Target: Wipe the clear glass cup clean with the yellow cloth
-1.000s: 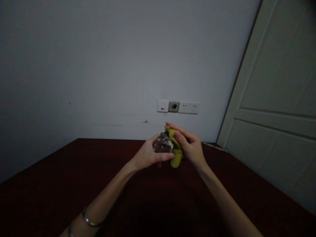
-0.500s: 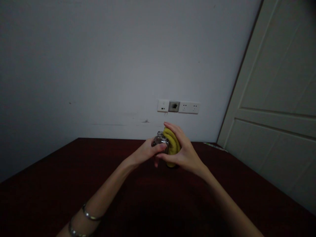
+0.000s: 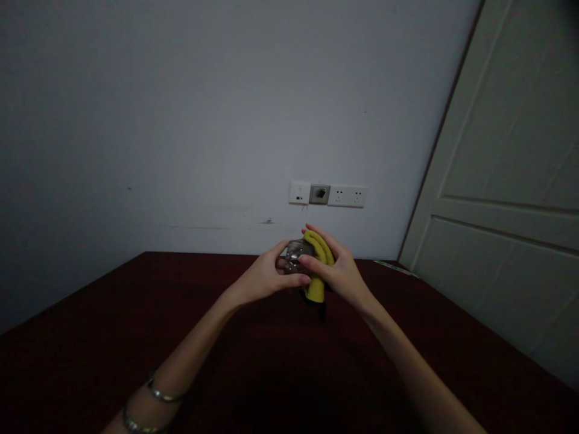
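Note:
Above the dark red table, my left hand grips a small clear glass object, rounded like a jar or cup; its exact kind I cannot make out. My right hand is closed around a folded yellow cloth with a dark edge. The cloth presses against the right side of the glass, and my right thumb lies across the front of it. Part of the glass is hidden behind the fingers and cloth. Two silver bangles circle my left forearm.
The dark red tabletop reaches back to a pale wall. Sockets and a switch plate are set in the wall just beyond my hands. A white panelled door stands at the right. A flat strip lies at the table's back right.
The glass has turned within my left hand. My right thumb has moved up onto its front, and the cloth has shifted, with its dark edge now hanging below.

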Demonstrator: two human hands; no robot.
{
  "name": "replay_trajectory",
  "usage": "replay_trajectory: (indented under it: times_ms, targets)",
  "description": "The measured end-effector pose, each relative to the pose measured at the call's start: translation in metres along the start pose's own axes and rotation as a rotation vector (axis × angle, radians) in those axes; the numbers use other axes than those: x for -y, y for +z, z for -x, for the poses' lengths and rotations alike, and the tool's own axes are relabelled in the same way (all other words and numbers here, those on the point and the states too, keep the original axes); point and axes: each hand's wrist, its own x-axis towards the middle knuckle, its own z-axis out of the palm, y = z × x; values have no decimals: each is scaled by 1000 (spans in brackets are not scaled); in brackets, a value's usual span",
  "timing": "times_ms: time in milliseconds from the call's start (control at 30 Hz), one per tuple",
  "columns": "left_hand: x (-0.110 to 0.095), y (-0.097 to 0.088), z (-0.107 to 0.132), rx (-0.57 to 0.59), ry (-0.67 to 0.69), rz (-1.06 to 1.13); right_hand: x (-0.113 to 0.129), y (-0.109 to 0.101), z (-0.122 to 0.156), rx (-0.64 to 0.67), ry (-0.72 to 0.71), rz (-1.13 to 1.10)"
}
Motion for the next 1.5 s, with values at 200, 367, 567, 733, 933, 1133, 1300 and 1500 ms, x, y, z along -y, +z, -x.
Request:
replay_trajectory:
  times_ms: [200,367,567,733,933,1133,1300,1500]
  targets:
    - [13,0,-6,-61,61,80,-1,-1,2,21,-148,78]
    - [21,3,-8,-136,139,-40,3,-1,3,40,-345,178]
    - [16,6,-4,-141,200,-117,-1,-1,-1,-34,-334,103]
    - [12,7,-3,-132,154,-146,-7,3,-3,-161,-249,-2]
    - [13,4,-6,-207,231,-222,-11,9,6,-7,-600,271]
    - [8,7,-2,-151,191,-159,-11,8,2,-185,-428,106]
    - [3,10,1,-150,215,-269,-10,4,-3,-228,-261,20]
    - [3,9,-3,-184,191,-269,-6,3,7,-25,-651,274]
